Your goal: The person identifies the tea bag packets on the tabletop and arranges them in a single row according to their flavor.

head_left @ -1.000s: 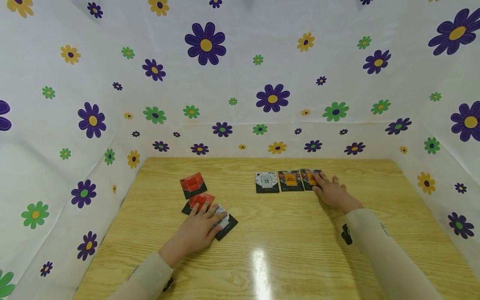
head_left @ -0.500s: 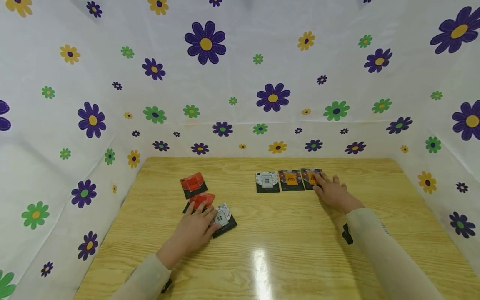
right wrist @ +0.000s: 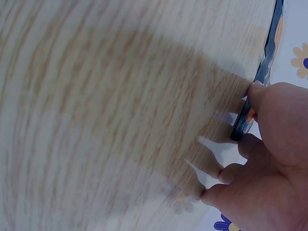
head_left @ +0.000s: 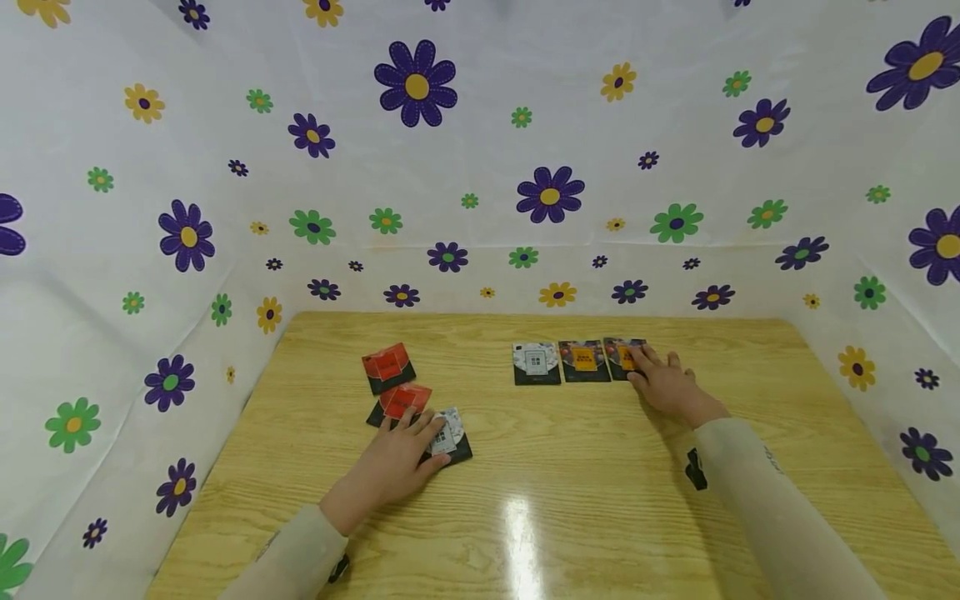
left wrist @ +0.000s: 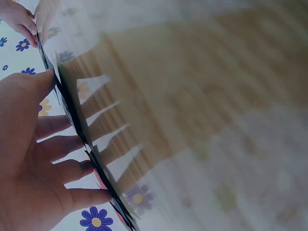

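Flat square packets lie on the table. My left hand (head_left: 390,462) rests with spread fingers on a tilted white-and-black packet (head_left: 457,446) and the lower red-and-black packet (head_left: 403,402). Just behind them is the upper red-and-black packet (head_left: 387,367). At the right, the fingers of my right hand (head_left: 667,387) touch the last orange-and-black packet (head_left: 621,357), covering part of it. To its left, in the same row, are another orange-and-black packet (head_left: 585,361) and a white-and-black packet (head_left: 536,364). Both wrist views show extended fingers at the packets' edges.
The wooden table (head_left: 570,492) meets a white flowered cloth (head_left: 480,150) at its back and sides. A light reflection shines near the table's front middle. Dark straps hang below both wrists.
Under my left hand, the white-and-black packet has turned to sit straighter and moved slightly back toward the red one. My right hand has stayed on the orange-and-black packet.
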A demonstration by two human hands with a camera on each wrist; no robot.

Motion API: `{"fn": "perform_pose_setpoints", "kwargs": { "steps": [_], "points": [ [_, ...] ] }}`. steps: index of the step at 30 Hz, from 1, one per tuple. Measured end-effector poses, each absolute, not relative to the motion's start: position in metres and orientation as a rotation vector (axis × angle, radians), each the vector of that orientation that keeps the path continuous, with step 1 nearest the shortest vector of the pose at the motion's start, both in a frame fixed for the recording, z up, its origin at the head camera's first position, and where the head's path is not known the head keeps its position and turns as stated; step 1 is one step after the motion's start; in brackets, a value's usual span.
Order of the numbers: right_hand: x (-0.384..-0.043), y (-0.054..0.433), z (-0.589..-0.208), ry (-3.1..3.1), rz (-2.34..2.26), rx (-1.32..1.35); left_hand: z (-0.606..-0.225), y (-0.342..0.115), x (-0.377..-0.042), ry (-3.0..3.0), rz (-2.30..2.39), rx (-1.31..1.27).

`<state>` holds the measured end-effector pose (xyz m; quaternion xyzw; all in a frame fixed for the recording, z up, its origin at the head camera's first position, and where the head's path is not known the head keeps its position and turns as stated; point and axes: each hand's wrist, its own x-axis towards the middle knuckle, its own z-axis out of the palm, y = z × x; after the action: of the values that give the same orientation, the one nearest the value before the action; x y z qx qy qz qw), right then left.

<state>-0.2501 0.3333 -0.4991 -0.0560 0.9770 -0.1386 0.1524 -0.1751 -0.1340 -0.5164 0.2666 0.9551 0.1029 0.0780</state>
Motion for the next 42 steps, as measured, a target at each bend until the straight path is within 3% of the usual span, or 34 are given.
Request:
{"fn": "perform_pose_setpoints", "kwargs": {
  "steps": [26,42],
  "points": [
    [-0.249,0.335,-0.500,2.811,-0.425,-0.190,-0.513,-0.103,-0.192,2.794,0.317,0.992],
    [-0.251,0.337,-0.502,2.802,-0.414,-0.175,-0.514,-0.087,-0.204,2.933,0.178,0.820]
  ]
}}
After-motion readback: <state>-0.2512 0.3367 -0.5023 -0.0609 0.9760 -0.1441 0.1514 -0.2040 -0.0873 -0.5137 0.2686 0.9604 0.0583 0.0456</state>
